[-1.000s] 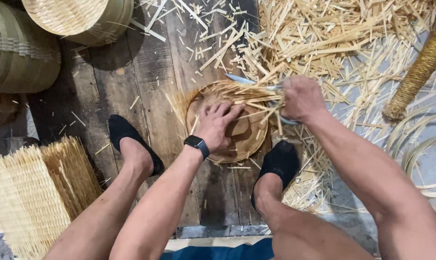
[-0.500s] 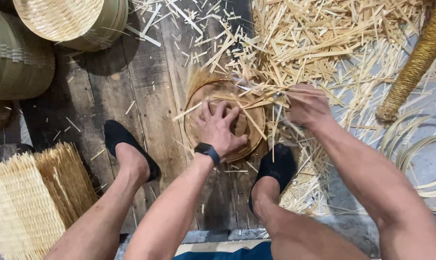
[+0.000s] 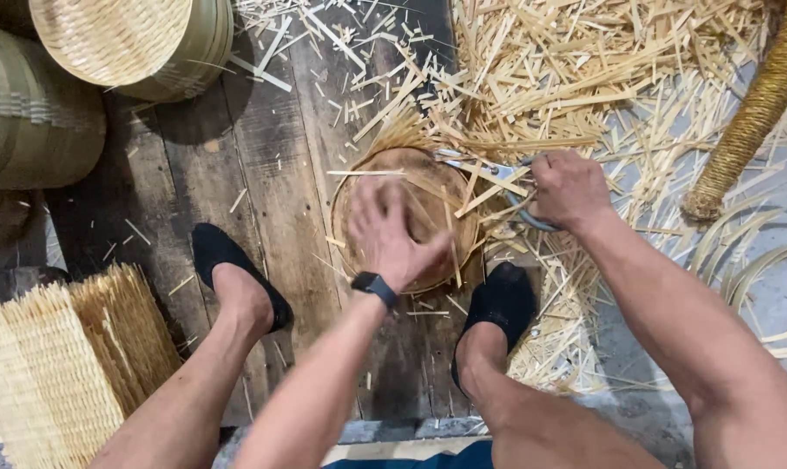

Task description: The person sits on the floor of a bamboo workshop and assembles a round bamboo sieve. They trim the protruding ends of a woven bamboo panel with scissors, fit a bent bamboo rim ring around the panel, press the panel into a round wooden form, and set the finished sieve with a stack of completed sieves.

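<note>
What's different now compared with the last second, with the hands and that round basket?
The left hand was pressed flat on the round basket; now it is blurred in motion over it. The right hand has kept its grip on the shears at the basket's far rim. Both feet and the cut strips stayed put.

I see a round woven basket (image 3: 411, 217) at centre frame, of pale matt bamboo strips with rough, loose ends. My right hand (image 3: 571, 187) grips shears (image 3: 489, 174) of dull grey metal. The floor planks (image 3: 263, 174) are dark, worn, rough wood. The offcuts (image 3: 584, 61) at upper right look dry and straw-coloured. My left wrist carries a matt black watch (image 3: 376, 287).
</note>
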